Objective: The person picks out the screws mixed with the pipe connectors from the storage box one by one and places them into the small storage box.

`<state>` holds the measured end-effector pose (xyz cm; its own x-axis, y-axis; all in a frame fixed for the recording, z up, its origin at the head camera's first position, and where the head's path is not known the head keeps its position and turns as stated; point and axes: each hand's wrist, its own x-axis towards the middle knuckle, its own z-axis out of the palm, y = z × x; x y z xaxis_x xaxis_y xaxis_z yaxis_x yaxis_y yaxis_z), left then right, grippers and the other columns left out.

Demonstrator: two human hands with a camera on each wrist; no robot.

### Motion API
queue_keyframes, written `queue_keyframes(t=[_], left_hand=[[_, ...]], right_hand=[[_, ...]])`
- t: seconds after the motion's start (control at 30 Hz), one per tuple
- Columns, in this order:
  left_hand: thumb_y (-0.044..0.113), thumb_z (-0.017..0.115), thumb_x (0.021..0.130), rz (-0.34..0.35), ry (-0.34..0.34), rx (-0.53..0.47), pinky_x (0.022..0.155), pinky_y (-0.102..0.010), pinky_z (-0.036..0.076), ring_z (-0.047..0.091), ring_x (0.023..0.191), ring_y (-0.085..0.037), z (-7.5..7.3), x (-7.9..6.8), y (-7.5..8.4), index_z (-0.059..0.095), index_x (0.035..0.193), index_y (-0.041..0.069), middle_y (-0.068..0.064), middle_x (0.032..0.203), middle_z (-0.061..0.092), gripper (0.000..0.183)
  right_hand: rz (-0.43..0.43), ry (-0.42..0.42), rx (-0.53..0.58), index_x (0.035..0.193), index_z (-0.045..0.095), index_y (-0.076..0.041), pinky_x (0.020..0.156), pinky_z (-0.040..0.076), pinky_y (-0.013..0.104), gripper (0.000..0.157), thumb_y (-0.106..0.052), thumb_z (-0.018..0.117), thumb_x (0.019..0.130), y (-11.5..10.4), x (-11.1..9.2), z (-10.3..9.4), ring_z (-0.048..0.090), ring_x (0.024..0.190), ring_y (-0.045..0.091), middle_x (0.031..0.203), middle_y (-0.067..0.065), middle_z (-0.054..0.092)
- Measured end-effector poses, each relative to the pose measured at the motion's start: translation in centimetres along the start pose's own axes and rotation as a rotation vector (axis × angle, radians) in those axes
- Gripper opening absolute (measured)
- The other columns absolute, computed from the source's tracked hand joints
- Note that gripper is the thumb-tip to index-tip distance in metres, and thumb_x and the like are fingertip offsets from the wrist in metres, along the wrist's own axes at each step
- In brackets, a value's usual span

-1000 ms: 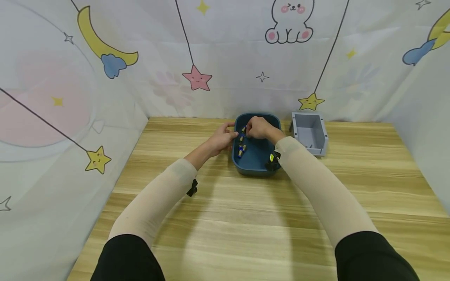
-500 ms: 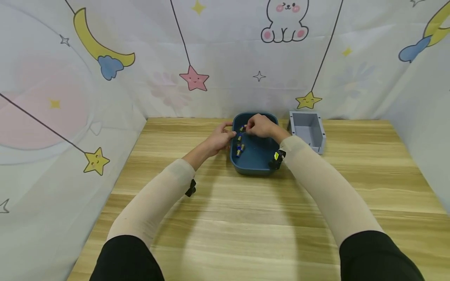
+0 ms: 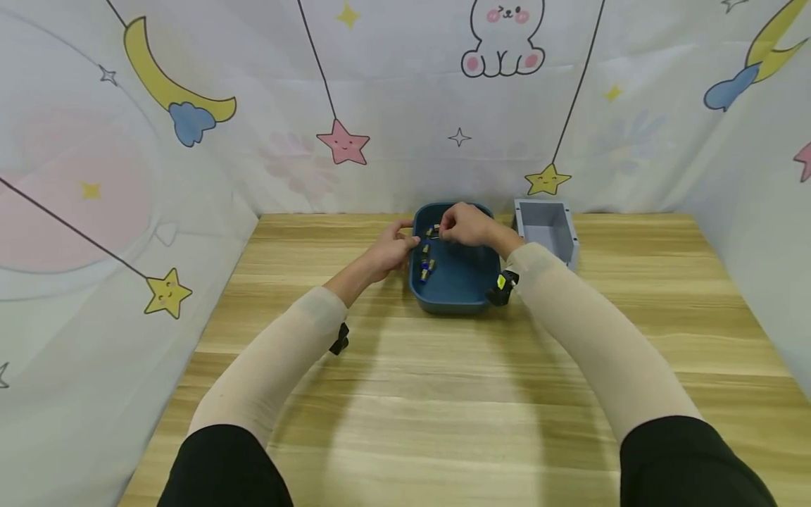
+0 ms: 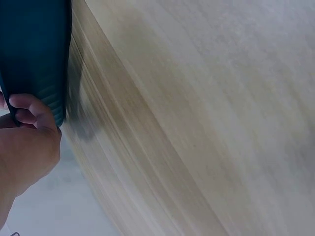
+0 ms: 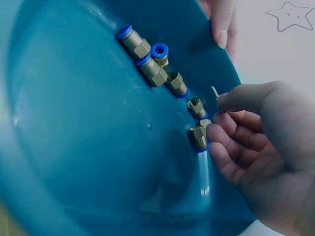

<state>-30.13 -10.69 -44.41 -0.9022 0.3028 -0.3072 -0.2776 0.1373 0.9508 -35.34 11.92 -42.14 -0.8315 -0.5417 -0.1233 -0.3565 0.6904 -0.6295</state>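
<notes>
A dark blue plastic basin [image 3: 456, 292] stands at the back of the table. My left hand [image 3: 389, 252] grips its left wall, thumb inside the rim and fingers outside, as the left wrist view also shows. Inside, several brass push-in fittings with blue collars, such as this fitting [image 5: 133, 42], lie in a row along the left side. My right hand [image 5: 266, 132] is over the basin, pinching a small screw [image 5: 214, 91] between thumb and index finger. Its threaded end sticks out; the rest is hidden by the fingertips. The other fingers curl right beside the nearest fittings.
A grey open box [image 3: 546, 222] stands just right of the basin, its front partly hidden behind my right forearm. Behind both hangs a white printed cloth [image 3: 405, 105]. The wooden table [image 3: 431, 394] extends towards me.
The head view has drifted slightly to the right. My right hand stays over the basin with small movement, and the forearm now covers more of the grey box. My left hand keeps its grip.
</notes>
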Motion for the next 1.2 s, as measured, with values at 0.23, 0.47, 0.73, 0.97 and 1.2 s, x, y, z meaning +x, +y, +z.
queue_keyframes(t=[0.23,0.47,0.73,0.97,1.2], left_hand=[[0.015,0.051,0.113,-0.006,0.012,0.011,0.067,-0.034,0.046,0.058,0.082,-0.022,0.0,0.0,0.0,0.036,0.160,0.013,-0.023,0.128,0.055,0.050],[0.015,0.051,0.113,0.015,0.008,0.015,0.062,-0.031,0.043,0.056,0.073,-0.017,0.0,0.0,0.0,0.035,0.161,0.012,-0.022,0.124,0.054,0.051],[0.015,0.050,0.114,0.022,0.004,0.038,0.062,-0.033,0.041,0.054,0.070,-0.016,0.1,-0.1,0.0,0.034,0.161,0.012,-0.022,0.125,0.055,0.049],[0.016,0.050,0.114,0.024,0.000,0.042,0.062,-0.034,0.040,0.051,0.068,-0.017,0.1,-0.2,0.0,0.035,0.160,0.012,-0.022,0.124,0.054,0.048],[0.015,0.050,0.114,0.018,0.003,0.044,0.063,-0.035,0.042,0.056,0.073,-0.019,0.0,0.0,0.0,0.035,0.160,0.012,-0.024,0.128,0.055,0.048]], right_hand=[[0.007,-0.005,-0.004,0.099,0.076,-0.005,0.078,0.051,0.038,0.013,-0.014,0.068,0.103,0.1,-0.6,-0.5,0.062,0.085,0.024,0.095,0.008,0.071],[0.002,0.011,0.015,0.099,0.074,-0.002,0.076,0.052,0.037,0.013,-0.011,0.066,0.104,0.5,-1.4,-1.0,0.062,0.084,0.024,0.095,0.011,0.071],[-0.020,0.032,-0.012,0.098,0.073,-0.004,0.077,0.050,0.037,0.012,-0.012,0.067,0.104,0.6,-1.9,-1.2,0.062,0.084,0.024,0.094,0.009,0.072],[-0.055,0.030,-0.041,0.100,0.072,-0.004,0.077,0.051,0.039,0.012,-0.013,0.066,0.106,0.2,-2.4,-1.3,0.063,0.083,0.024,0.095,0.009,0.071],[-0.086,0.010,-0.064,0.107,0.071,0.001,0.081,0.052,0.042,0.014,-0.010,0.063,0.107,-0.6,-3.4,-1.4,0.063,0.086,0.025,0.098,0.010,0.071]])
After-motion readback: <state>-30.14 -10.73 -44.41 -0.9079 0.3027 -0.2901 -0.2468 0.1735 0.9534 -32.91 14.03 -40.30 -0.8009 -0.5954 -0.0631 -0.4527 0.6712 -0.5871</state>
